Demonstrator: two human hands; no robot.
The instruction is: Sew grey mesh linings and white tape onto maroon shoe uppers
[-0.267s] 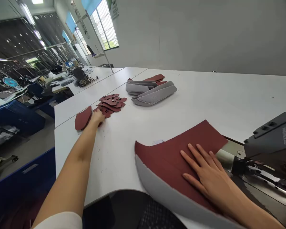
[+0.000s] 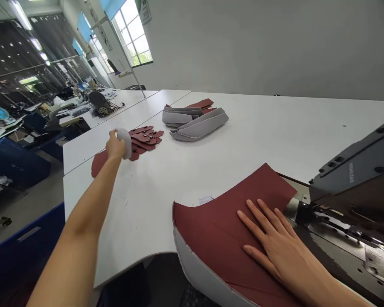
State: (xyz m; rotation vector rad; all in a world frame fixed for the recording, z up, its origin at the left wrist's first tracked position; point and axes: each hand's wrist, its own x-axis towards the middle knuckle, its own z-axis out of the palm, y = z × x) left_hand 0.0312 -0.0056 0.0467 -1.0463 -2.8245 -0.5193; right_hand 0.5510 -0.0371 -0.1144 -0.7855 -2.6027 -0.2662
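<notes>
My left hand (image 2: 115, 146) is stretched out at the far left of the table, its fingers closed on a small curved piece with a grey face (image 2: 124, 144). Under and beside it lie a rounded dark red piece (image 2: 99, 163) and a pile of small dark red cut pieces (image 2: 144, 140), some with small black parts on them. My right hand (image 2: 275, 238) rests flat, fingers spread, on a large dark red panel (image 2: 208, 226) with a grey underside. The panel's far corner reaches the sewing machine, and its near edge curls over the table edge.
The sewing machine (image 2: 355, 183) stands close at the right. Stacked grey and dark red padded pieces (image 2: 198, 123) lie further back on the white table (image 2: 259, 128). A blue cabinet (image 2: 28, 251) is low at the left, and other machines fill the background.
My left hand has lifted a small piece off the red pile, turning its grey face into view. My right hand stays flat on the panel. The view has shifted slightly.
</notes>
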